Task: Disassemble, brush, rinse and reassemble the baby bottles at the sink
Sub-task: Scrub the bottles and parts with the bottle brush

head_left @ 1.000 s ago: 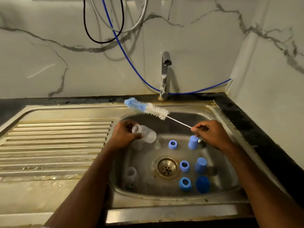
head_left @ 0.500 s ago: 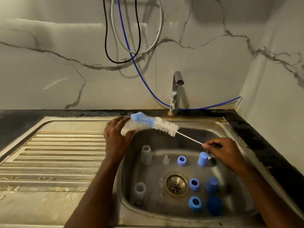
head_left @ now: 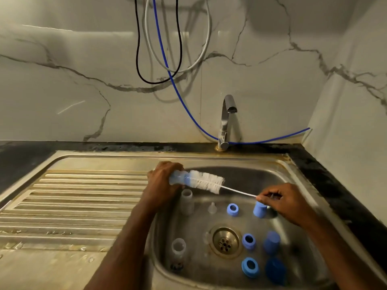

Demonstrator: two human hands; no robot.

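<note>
Brushing step, by the look of it: left hand point(head_left: 162, 181) wrapped round a clear bottle point(head_left: 178, 178) over the left rim of the sink point(head_left: 293, 164), right hand point(head_left: 280, 200) pinching the brush point(head_left: 206, 182) by its wire, blue tip inside the neck, white bristles outside. Next: push deeper, twist. Bottle clear, small, tilted sideways
</note>
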